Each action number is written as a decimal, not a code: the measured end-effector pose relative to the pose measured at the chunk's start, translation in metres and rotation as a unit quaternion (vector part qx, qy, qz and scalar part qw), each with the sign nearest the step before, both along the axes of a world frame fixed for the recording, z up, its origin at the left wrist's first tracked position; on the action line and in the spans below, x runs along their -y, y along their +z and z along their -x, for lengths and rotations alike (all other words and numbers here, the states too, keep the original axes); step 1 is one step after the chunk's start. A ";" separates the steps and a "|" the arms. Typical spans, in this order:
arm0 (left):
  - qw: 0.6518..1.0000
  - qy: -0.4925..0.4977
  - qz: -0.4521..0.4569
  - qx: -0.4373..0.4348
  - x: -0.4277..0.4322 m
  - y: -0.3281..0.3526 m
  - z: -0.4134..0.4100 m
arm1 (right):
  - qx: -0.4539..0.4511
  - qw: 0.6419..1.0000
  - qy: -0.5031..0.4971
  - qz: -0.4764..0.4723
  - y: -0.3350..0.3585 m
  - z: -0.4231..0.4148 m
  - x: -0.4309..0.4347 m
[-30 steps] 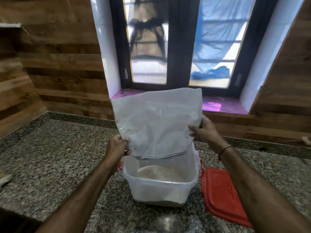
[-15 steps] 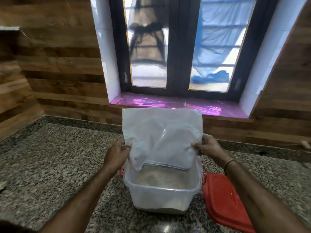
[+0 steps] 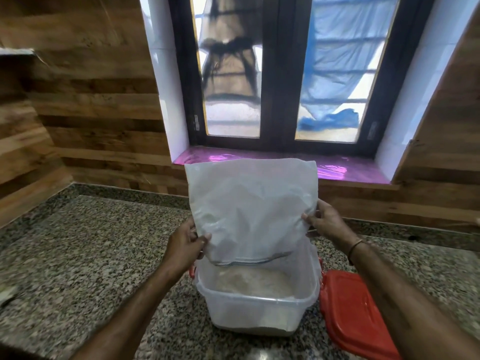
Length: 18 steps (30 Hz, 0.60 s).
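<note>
Both my hands pinch the white plastic bag (image 3: 250, 209) by its side edges, left hand (image 3: 185, 246) low on its left, right hand (image 3: 326, 221) on its right, bag upturned over the clear tub (image 3: 255, 302) on the granite counter (image 3: 78, 250), red lid (image 3: 355, 315) just right.

our bag (image 3: 252, 203) hides the far wall of the tub (image 3: 257, 302) and most fingers of our left hand (image 3: 184, 245) and right hand (image 3: 324, 222). the red lid (image 3: 355, 315) runs off the bottom edge. we cannot make out the pale thing (image 3: 7, 294) at the left edge of the desk (image 3: 78, 255).
</note>
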<state>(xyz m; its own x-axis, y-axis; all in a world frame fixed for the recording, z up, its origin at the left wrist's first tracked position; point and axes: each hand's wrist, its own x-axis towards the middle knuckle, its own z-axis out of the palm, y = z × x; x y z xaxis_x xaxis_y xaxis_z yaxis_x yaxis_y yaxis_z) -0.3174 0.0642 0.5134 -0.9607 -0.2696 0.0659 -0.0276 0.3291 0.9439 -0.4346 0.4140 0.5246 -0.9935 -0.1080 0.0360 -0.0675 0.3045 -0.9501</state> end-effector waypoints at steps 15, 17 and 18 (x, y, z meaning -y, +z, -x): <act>0.975 0.063 -0.207 0.056 0.035 0.023 0.030 | 0.104 0.991 -0.053 0.061 0.043 0.025 0.032; 0.971 0.060 -0.222 0.067 0.056 0.022 0.037 | 0.133 0.987 -0.047 0.079 0.044 0.030 0.042; 0.969 0.059 -0.229 0.070 0.069 0.022 0.039 | 0.149 0.983 -0.039 0.103 0.045 0.033 0.049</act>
<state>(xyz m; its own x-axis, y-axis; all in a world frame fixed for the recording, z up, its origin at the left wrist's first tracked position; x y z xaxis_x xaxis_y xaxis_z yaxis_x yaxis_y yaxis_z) -0.3567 -0.0051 0.5350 -0.9123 -0.3481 -0.2155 -0.1780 -0.1370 0.9745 -0.4675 0.3647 0.5693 -0.9684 -0.0529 -0.2438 0.2381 0.0967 -0.9664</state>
